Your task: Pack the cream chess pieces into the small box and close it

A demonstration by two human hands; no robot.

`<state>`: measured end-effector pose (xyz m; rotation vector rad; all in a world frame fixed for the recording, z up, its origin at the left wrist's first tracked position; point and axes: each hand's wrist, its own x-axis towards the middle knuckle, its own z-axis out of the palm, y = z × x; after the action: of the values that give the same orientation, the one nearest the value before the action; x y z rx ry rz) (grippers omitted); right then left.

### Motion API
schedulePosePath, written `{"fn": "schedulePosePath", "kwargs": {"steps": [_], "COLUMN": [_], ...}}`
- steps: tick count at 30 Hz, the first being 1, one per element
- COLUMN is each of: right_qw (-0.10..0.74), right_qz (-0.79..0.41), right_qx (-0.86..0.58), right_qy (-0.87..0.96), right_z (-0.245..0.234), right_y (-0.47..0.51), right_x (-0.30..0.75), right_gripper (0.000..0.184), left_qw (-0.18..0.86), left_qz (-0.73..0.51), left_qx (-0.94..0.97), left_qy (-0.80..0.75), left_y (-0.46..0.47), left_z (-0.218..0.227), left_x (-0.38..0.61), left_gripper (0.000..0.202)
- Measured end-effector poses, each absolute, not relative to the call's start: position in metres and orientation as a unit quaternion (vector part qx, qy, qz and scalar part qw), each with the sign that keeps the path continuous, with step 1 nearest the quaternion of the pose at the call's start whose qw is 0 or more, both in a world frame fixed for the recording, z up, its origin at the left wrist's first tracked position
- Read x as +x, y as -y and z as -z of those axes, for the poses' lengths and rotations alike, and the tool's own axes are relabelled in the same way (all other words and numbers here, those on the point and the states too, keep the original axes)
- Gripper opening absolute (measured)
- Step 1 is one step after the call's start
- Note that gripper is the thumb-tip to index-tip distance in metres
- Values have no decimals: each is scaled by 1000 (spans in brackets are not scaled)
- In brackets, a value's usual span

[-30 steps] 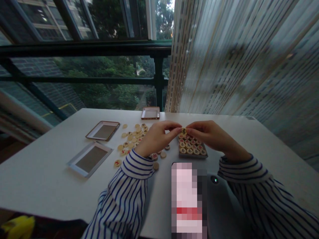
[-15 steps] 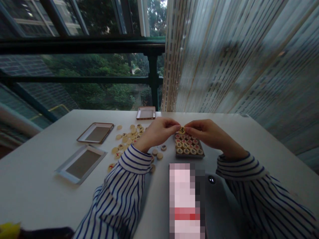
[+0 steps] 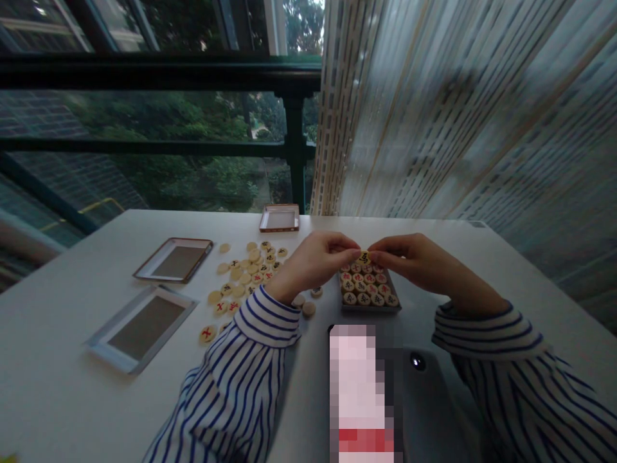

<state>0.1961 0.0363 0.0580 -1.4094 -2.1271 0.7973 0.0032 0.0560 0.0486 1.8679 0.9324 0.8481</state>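
Note:
My left hand [image 3: 321, 262] and my right hand [image 3: 418, 258] meet fingertip to fingertip over the far end of a small box [image 3: 370, 308]. Between them they pinch one round Chinese chess piece [image 3: 364, 257] with a black character facing me. Rows of Chinese chess pieces [image 3: 369, 288] with red and black characters fill the near part of the box. My fingers hide part of the box's far end. Many loose pieces [image 3: 245, 278] lie in a heap left of my left hand, some face up, some face down. My left forearm covers a few of them.
Two shallow trays or lids, one brown-rimmed [image 3: 139, 278] and one silver [image 3: 116, 361], lie at the left. A smaller brown-rimmed tray [image 3: 279, 229] sits at the table's far edge. A blurred-out phone-like screen [image 3: 361, 386] and a dark device [image 3: 434, 386] lie nearest me.
My view has shifted a little, so the table things sit slightly differently in it. Both hands still pinch the chess piece over the box's far end.

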Motion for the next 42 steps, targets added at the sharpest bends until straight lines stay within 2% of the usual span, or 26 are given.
{"fn": "schedulePosePath", "kwargs": {"steps": [6,12,23,30,42], "right_qw": [217,236,263,312,269], "right_qz": [-287,-280,-278,-174,-24], "right_qx": [-512,-504,-504,-507,-490], "right_qy": [780,782,774,784,829], "right_z": [-56,-55,-52,-53,-51], "right_y": [-37,-37,-39,-35,-33], "right_x": [197,197,196,191,186], "right_gripper": [28,24,30,28,31], "left_qw": [482,494,509,488,535], "left_qz": [-348,-350,-362,-398,-439], "left_qx": [718,710,681,656,588], "left_qy": [-361,-360,-383,-416,-419], "left_y": [-61,-63,-61,-62,-65], "left_z": [-41,-38,-42,-40,-32], "left_x": [5,5,6,9,15], "left_gripper": [16,18,17,19,20]}}
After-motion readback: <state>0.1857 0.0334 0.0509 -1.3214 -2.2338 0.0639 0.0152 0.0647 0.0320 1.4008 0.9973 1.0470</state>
